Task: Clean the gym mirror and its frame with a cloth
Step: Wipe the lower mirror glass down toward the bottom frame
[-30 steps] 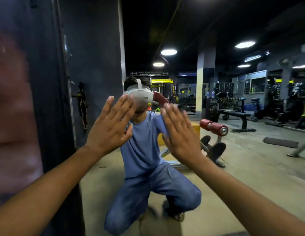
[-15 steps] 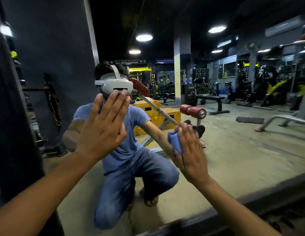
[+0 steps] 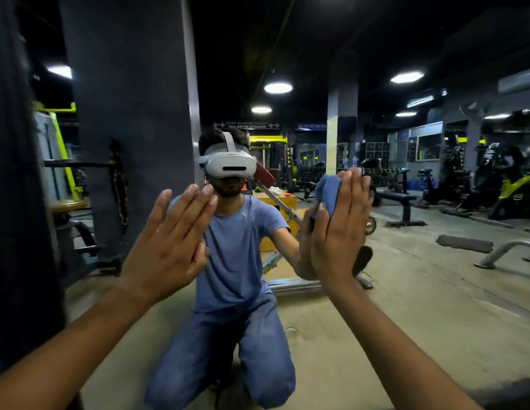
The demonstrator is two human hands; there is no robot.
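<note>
1. Mirror (image 3: 435,306) fills the view, reflecting a crouching person and the gym floor.
2. Left hand (image 3: 169,244), at 9 o'clock from centre, lies flat on the glass, fingers straight, holding nothing.
3. Right hand (image 3: 343,229), at 3 o'clock, presses with straight fingers.
4. Cloth (image 3: 327,190) sits between right palm and glass, bulging out at 11 o'clock of that hand.

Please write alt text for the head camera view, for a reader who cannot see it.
A right hand presses a blue cloth flat against a gym mirror, while the left hand rests open on the glass.
</note>
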